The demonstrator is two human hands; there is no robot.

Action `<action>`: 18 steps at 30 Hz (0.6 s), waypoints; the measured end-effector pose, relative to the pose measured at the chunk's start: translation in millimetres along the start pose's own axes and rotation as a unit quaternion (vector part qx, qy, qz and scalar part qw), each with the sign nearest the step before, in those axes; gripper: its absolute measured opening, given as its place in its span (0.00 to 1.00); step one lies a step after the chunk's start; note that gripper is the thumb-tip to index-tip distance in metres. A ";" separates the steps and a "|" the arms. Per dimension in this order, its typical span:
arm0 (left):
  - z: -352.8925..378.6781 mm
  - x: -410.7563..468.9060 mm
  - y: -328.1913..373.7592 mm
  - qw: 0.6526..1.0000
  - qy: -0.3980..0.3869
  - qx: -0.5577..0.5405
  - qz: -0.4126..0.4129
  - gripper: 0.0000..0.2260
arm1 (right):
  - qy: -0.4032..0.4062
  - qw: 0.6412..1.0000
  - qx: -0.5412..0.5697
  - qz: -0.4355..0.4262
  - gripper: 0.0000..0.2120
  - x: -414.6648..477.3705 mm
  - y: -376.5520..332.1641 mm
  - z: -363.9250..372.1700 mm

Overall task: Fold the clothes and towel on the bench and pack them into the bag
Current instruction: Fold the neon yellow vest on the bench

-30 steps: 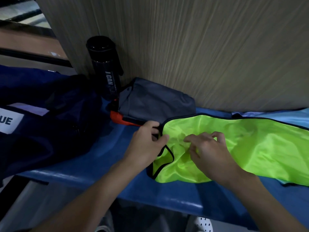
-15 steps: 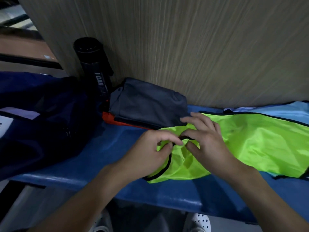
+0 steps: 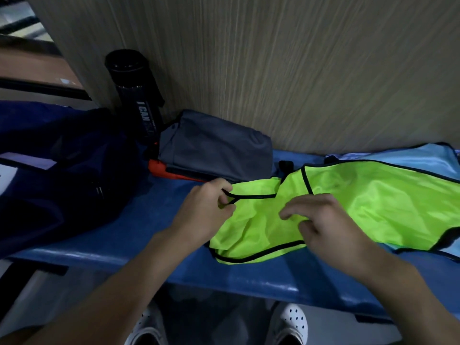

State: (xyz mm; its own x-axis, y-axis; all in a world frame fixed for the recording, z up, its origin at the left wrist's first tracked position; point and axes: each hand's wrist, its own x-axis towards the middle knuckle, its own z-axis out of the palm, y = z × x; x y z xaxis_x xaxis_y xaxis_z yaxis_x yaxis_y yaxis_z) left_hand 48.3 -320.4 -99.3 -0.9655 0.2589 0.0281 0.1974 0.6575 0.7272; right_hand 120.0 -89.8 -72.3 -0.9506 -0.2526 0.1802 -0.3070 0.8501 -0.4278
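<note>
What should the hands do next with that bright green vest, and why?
Probably draw the strap end leftward to flatten it: the left hand pinches the black-trimmed strap of the green vest, the right hand pinches its rumpled middle, and it lies unfolded on the bench.

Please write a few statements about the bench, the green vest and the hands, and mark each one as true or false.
1. The left hand pinches a black-trimmed strap of the green vest. True.
2. The black bottle lies on its side. False: it stands upright by the wall.
3. The grey folded garment lies on an orange one. True.
4. The green vest is inside the bag. False: it lies on the blue bench, right of the bag.
</note>
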 end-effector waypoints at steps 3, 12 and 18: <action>0.7 -0.6 -0.8 0.999 -0.010 -0.045 0.012 0.14 | 0.014 1.000 0.008 -0.014 0.16 17.5 -10.1 20.5; -17.3 5.7 8.8 0.980 -0.062 -0.169 0.081 0.13 | 0.038 0.998 0.003 -0.052 0.06 43.0 -11.7 41.7; -14.0 22.8 -12.6 0.982 -0.019 0.024 0.185 0.15 | 0.025 0.998 0.023 -0.062 0.02 24.4 -3.8 27.3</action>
State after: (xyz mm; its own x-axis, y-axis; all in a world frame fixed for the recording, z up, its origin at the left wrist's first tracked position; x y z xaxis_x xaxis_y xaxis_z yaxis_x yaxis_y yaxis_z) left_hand 21.5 -332.6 -98.2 -0.8192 0.5119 0.2586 0.5425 0.5455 0.6388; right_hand 96.7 -111.9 -90.5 -0.9025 -0.3301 0.2767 -0.4243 0.7920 -0.4390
